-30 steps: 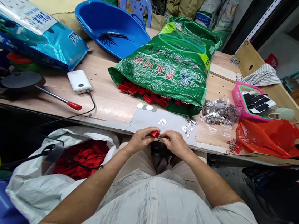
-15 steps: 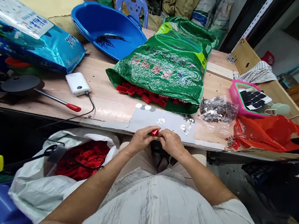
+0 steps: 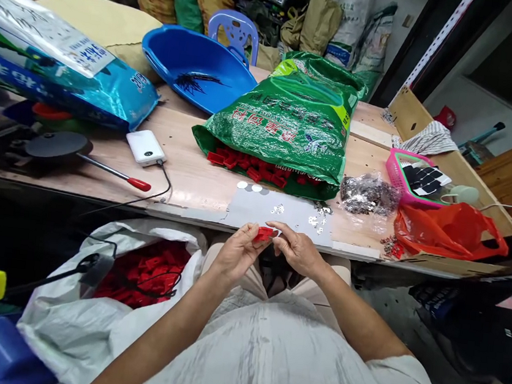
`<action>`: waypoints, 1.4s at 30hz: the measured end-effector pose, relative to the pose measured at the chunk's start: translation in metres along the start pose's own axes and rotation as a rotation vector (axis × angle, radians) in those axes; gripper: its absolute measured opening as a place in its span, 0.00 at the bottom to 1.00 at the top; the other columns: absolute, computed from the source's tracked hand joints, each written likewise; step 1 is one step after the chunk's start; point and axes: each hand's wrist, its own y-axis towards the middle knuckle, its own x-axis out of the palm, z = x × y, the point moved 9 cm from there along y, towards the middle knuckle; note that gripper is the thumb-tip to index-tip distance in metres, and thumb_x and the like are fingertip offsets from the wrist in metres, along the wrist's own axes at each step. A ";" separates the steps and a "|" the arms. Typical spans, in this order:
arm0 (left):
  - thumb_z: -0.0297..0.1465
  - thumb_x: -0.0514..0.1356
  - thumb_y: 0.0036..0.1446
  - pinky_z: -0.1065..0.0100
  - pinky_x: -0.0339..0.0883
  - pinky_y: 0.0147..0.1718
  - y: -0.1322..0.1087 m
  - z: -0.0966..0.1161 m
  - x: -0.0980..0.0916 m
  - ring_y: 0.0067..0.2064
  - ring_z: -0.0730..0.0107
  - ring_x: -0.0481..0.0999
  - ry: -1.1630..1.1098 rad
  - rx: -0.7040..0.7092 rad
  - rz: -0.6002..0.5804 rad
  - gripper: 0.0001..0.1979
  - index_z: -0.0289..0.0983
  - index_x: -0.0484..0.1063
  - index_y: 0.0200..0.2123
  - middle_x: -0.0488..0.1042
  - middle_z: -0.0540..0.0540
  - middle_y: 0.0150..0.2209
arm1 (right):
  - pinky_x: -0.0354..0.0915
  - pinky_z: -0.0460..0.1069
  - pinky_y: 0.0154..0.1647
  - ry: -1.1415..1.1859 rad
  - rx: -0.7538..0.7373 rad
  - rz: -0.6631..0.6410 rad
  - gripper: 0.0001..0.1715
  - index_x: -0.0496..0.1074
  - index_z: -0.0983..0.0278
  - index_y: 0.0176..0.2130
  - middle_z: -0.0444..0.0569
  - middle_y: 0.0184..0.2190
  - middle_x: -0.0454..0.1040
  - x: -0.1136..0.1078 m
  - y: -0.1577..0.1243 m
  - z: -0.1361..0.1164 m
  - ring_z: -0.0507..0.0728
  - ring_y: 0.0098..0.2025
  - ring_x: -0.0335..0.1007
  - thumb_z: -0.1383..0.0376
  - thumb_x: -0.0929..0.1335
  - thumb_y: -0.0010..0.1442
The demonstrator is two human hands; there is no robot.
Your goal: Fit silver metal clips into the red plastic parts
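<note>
Left hand [image 3: 235, 253]: thumb and fingers pinched on a small red plastic piece [image 3: 262, 234], which is held in front of the wooden table's near edge, above the lap. Right hand [image 3: 299, 251]: at the right end of the piece, index finger extended towards it, thumb lower; contact with the piece cannot be told from this view. Hands close together, the piece between them. Just beyond, on the pale wooden table [image 3: 191, 192], lies a flat grey sheet [image 3: 254, 209] bearing small, flat, silvery metal parts [image 3: 277, 208]. Behind the sheet, a glossy green printed sack [image 3: 287, 121] lies with its mouth towards the person, similar red pieces [image 3: 249, 168] showing inside. Right of it: a clear plastic bag [image 3: 369, 194] of dark metallic bits. Below the table, left side: an open white woven sack [image 3: 84, 320] containing more red pieces.
</note>
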 end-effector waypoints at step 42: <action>0.37 0.59 0.57 0.45 0.59 0.58 -0.116 0.138 -0.143 0.55 0.49 0.67 1.481 0.942 0.842 0.06 0.42 0.70 0.35 0.72 0.46 0.43 | 0.65 0.54 0.47 -0.678 0.248 0.146 0.27 0.61 0.54 0.63 0.55 0.54 0.66 -0.031 0.108 0.079 0.61 0.50 0.67 0.68 0.61 0.67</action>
